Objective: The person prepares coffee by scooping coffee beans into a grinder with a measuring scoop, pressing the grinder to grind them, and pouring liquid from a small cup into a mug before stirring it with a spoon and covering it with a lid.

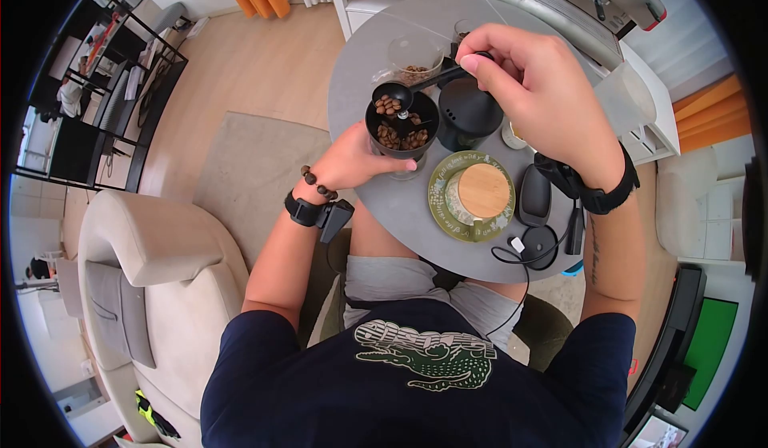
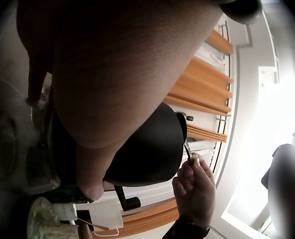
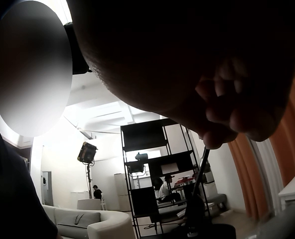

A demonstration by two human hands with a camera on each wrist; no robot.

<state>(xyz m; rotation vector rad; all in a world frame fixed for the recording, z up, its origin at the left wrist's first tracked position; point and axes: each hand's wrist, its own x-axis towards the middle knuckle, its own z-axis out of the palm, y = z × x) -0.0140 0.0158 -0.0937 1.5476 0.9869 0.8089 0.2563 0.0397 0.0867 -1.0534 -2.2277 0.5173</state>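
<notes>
My left hand (image 1: 348, 160) holds a coffee grinder, its black upper cup (image 1: 432, 140) open at the top over a clear base (image 1: 410, 174). Coffee beans (image 1: 414, 139) lie inside around a central shaft. With thumb and fingers my right hand (image 1: 534, 88) pinches the handle end of a black scoop (image 1: 432, 79). The scoop's bowl carries several beans (image 1: 388, 106) and overlaps the far rim of the cup in the head view. In the left wrist view the black cup (image 2: 150, 149) appears from below, with the scoop's handle (image 2: 188, 150) rising beyond it.
A glass bowl (image 1: 416, 48) with beans stands behind the grinder on the round grey table (image 1: 360, 64). Beside it is a black rounded container (image 1: 472, 116). A green plate (image 1: 440, 212) bears a cup with a wooden lid (image 1: 484, 190). Dark devices and a cable (image 1: 524, 260) lie at the right.
</notes>
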